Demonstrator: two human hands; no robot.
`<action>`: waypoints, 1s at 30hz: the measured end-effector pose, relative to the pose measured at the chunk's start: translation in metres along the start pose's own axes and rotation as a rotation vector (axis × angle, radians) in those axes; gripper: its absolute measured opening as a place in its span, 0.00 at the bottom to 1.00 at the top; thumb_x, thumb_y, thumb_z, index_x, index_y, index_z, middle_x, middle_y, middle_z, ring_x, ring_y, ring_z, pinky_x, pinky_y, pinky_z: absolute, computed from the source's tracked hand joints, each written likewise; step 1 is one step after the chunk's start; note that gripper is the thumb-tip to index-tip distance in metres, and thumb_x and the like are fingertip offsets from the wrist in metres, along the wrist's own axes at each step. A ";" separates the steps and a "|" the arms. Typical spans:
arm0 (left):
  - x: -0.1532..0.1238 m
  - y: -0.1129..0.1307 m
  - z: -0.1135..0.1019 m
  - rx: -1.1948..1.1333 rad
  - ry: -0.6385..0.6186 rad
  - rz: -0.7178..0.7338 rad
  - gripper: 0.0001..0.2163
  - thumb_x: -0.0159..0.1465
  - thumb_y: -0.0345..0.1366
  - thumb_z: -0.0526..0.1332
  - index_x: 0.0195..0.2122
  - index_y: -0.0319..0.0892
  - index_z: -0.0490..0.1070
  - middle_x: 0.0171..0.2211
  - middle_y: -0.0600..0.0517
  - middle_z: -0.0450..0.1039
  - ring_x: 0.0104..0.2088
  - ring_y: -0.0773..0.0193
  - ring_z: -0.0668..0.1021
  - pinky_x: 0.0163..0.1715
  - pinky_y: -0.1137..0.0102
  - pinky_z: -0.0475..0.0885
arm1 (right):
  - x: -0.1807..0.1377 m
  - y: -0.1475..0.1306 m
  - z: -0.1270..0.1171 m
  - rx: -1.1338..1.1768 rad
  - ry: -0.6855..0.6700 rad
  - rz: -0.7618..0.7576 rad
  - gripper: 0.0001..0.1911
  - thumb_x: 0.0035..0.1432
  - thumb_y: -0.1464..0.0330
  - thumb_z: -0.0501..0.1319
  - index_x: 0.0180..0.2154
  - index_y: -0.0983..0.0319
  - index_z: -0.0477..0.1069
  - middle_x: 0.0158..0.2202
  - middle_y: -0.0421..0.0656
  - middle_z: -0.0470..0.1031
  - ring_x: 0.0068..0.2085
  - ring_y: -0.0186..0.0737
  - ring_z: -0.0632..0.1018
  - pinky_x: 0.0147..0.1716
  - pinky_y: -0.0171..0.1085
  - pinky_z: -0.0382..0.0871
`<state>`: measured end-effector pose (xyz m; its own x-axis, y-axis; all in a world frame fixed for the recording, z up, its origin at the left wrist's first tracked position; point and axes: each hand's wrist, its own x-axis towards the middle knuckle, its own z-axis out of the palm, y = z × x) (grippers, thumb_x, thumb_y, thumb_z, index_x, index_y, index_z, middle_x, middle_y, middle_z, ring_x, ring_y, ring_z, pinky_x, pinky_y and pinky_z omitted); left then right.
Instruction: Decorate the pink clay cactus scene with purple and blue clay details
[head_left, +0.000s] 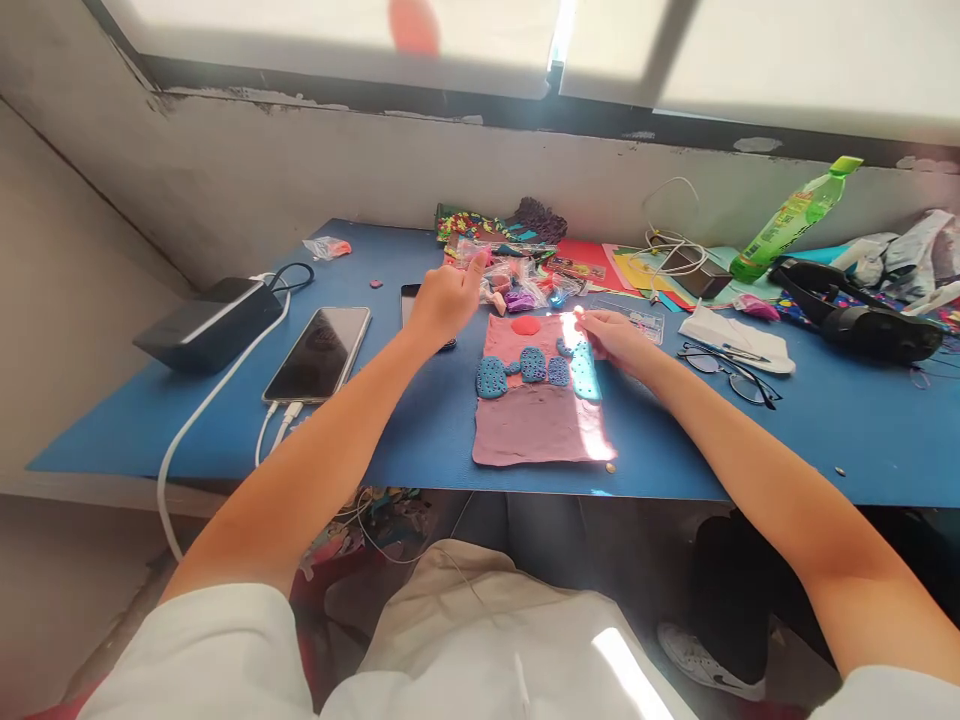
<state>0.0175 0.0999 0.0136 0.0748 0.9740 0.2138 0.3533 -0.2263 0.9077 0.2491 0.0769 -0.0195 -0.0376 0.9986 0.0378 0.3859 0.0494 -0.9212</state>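
Left hand (446, 300) is raised over the blue table mat (420, 420), index finger extended to the small clear plastic bags of coloured clay (517, 285), other fingers curled under; whether they enclose anything cannot be told. Right hand (611, 338) rests at the upper right corner of the flat pink clay slab (536, 425), fingertips drawn together in sun glare, grip undetermined. The slab lies mid-table, bearing dotted blue clay pieces (532, 365) and a red clay disc (526, 325).

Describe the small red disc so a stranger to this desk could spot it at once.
On the wide blue mat lies a flat pink clay slab. Near its far edge, between the person's left hand and right hand, sits the red disc. It alone is smooth and red; the pieces beside it are blue and dotted.
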 end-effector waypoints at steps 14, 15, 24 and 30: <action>-0.030 0.014 0.037 -0.574 -0.430 -0.167 0.22 0.68 0.47 0.49 0.18 0.42 0.55 0.14 0.59 0.50 0.13 0.75 0.57 0.15 0.76 0.55 | -0.023 -0.006 0.010 -0.511 0.272 -0.572 0.27 0.60 0.45 0.45 0.27 0.59 0.65 0.19 0.37 0.62 0.21 0.33 0.63 0.24 0.35 0.56; -0.031 0.014 0.037 -0.601 -0.446 -0.162 0.19 0.67 0.46 0.52 0.21 0.41 0.58 0.16 0.58 0.56 0.16 0.74 0.63 0.18 0.76 0.61 | -0.026 -0.008 0.012 -0.528 0.254 -0.623 0.27 0.60 0.45 0.46 0.30 0.60 0.67 0.21 0.38 0.66 0.22 0.33 0.65 0.24 0.35 0.58; -0.037 0.011 0.044 -0.517 -0.522 -0.097 0.05 0.65 0.28 0.55 0.32 0.35 0.67 0.31 0.51 0.72 0.30 0.71 0.77 0.38 0.70 0.75 | -0.031 -0.006 0.022 -0.660 0.256 -0.998 0.12 0.65 0.61 0.53 0.46 0.60 0.66 0.31 0.41 0.70 0.27 0.31 0.71 0.24 0.32 0.66; -0.039 0.009 0.043 -0.351 -0.397 0.009 0.11 0.66 0.27 0.54 0.25 0.38 0.63 0.18 0.58 0.65 0.14 0.74 0.72 0.15 0.78 0.64 | -0.031 -0.005 0.022 -0.603 0.232 -0.987 0.17 0.61 0.56 0.57 0.47 0.58 0.66 0.34 0.42 0.70 0.30 0.33 0.72 0.27 0.34 0.69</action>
<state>0.0579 0.0607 -0.0021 0.4480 0.8844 0.1309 0.0222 -0.1574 0.9873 0.2278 0.0451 -0.0244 -0.4194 0.4990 0.7583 0.6590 0.7419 -0.1237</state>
